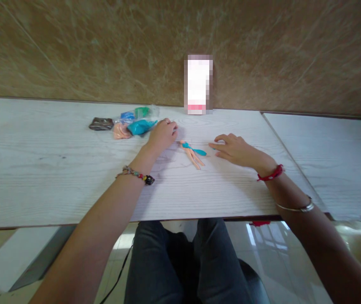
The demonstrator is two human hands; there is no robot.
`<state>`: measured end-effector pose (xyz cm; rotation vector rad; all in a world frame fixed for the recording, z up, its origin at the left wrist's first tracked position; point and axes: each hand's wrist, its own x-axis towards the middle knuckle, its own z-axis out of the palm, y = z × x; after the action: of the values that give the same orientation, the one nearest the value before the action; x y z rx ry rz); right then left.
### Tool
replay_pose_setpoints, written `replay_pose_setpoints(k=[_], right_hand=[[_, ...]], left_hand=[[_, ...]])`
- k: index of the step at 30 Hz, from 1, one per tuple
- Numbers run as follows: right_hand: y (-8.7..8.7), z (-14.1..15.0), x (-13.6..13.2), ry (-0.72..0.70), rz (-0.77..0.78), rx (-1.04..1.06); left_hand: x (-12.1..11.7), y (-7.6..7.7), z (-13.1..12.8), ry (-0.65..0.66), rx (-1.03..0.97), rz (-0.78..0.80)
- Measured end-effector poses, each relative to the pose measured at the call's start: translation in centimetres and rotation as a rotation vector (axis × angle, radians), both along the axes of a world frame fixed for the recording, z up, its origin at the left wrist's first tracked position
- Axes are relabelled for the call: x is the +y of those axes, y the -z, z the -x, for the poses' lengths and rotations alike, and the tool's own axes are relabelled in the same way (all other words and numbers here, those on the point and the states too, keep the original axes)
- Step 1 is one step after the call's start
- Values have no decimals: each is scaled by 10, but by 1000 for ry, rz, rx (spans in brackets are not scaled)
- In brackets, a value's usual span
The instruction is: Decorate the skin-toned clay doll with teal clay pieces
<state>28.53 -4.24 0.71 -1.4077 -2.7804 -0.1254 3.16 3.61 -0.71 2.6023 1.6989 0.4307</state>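
Observation:
A small clay figure (190, 153), peach-coloured with a teal top and a flat teal piece at its side, lies on the white table between my hands. Just beyond its head, my left hand (164, 131) rests with fingers curled together; whatever they hold, if anything, is hidden. To the figure's right, my right hand (233, 149) hovers low over the table or touches it, fingers apart. A tiny teal bit (214, 148) shows by its fingertips. Beside my left hand lies a bag of teal clay (141, 126).
Left of it are peach clay (122, 131), a dark brown packet (101, 123), and blue (127, 115) and green (141, 112) clay in clear wrap. A phone (198, 84), its screen blurred, leans against the brown marbled wall (104, 50). The table's front edge runs above my legs.

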Motion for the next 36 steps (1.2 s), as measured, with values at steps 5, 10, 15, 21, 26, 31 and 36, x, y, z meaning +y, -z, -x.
replay_pose_setpoints(k=[5, 10, 15, 21, 26, 31, 36], right_hand=[[3, -3, 0, 45, -14, -19], [9, -2, 8, -45, 3, 109], [10, 3, 19, -19, -10, 315], [16, 7, 26, 82, -85, 328], [19, 10, 21, 8, -57, 229], [10, 12, 16, 45, -21, 261], [5, 14, 17, 56, -29, 223]], left_hand=[[0, 1, 1, 0, -18, -7], [0, 0, 0, 12, 4, -1], [0, 1, 0, -12, -7, -8], [0, 0, 0, -8, -1, -9], [1, 1, 1, -3, 2, -4], [2, 1, 1, -1, 12, -6], [1, -1, 0, 0, 24, -5]])
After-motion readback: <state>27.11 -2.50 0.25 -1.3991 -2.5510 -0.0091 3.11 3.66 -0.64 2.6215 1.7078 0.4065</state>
